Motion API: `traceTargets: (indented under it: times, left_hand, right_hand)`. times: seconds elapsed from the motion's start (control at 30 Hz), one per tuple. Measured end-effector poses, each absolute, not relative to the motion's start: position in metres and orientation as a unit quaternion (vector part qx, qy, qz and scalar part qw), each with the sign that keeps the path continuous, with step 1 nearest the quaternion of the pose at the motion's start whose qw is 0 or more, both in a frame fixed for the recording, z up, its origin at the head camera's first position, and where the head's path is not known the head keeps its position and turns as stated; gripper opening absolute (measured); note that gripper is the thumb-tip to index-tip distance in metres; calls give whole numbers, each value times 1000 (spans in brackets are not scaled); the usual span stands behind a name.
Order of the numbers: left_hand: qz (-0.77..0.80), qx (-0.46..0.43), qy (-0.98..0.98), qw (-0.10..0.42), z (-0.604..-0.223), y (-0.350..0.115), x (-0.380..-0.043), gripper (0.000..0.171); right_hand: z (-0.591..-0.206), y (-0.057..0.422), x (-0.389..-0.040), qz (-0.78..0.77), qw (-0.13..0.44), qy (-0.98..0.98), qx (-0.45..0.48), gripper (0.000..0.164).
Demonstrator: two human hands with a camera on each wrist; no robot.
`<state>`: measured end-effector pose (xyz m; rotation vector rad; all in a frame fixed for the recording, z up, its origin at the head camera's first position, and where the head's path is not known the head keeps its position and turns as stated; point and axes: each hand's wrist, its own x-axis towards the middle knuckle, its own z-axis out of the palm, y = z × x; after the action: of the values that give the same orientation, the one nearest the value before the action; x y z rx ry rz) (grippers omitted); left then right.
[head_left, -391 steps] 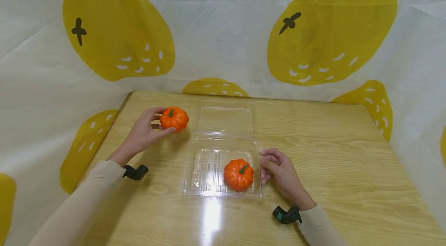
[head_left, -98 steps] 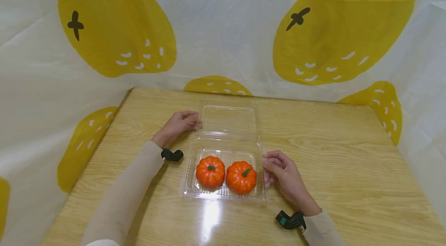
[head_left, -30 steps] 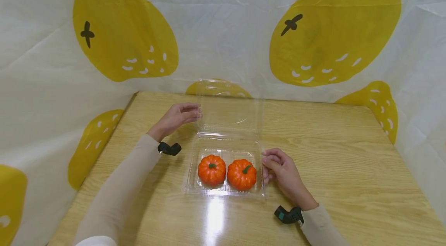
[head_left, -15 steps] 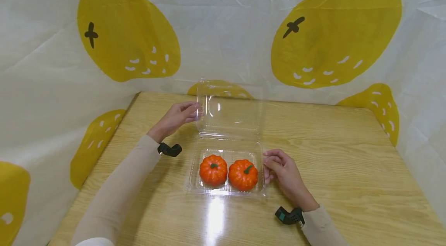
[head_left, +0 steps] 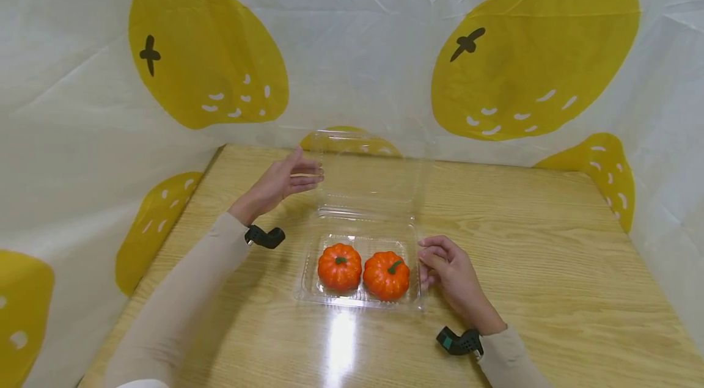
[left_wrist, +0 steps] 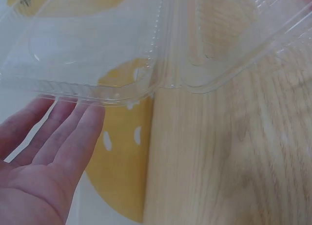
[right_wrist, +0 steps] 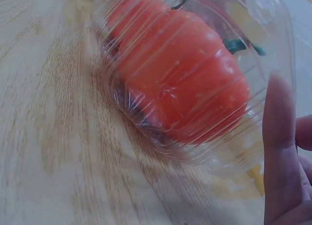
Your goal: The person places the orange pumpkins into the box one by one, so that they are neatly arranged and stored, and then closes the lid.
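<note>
Two orange toy pumpkins (head_left: 340, 267) with green stems sit side by side in the base of a clear plastic clamshell container (head_left: 360, 304). Its hinged lid (head_left: 365, 183) stands raised at the back, tilted up from the table. My left hand (head_left: 277, 183) is at the lid's left edge; the left wrist view shows its fingers (left_wrist: 73, 132) straight, tips right at the lid's rim. My right hand (head_left: 453, 272) holds the base's right rim, thumb and curled fingers at the edge. The right wrist view shows one pumpkin (right_wrist: 185, 79) through the clear wall beside a finger (right_wrist: 279, 122).
The container rests on a wood-grain table (head_left: 528, 241). A white sheet (head_left: 352, 40) printed with big yellow fruit hangs behind the table and along its sides. Black wrist cameras (head_left: 265, 236) are worn on both wrists.
Earlier, the left hand's pumpkin went into the base beside the other. The lid has since risen from lying flat. The left hand's fingers have just straightened and spread; the right hand stays at the rim.
</note>
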<state>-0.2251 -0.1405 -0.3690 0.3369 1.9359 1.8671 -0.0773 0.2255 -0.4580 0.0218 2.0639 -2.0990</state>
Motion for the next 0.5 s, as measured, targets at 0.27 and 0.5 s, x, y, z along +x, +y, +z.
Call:
traceTargets:
  times: [0.27, 0.5]
  left_hand:
    - [634, 153, 723, 229, -354, -144, -217, 83]
    - [608, 165, 738, 242, -347, -147, -211, 86]
  right_hand:
    - [-458, 225, -77, -709, 92, 699, 4, 34]
    - [-461, 225, -77, -711, 91, 698, 4, 32]
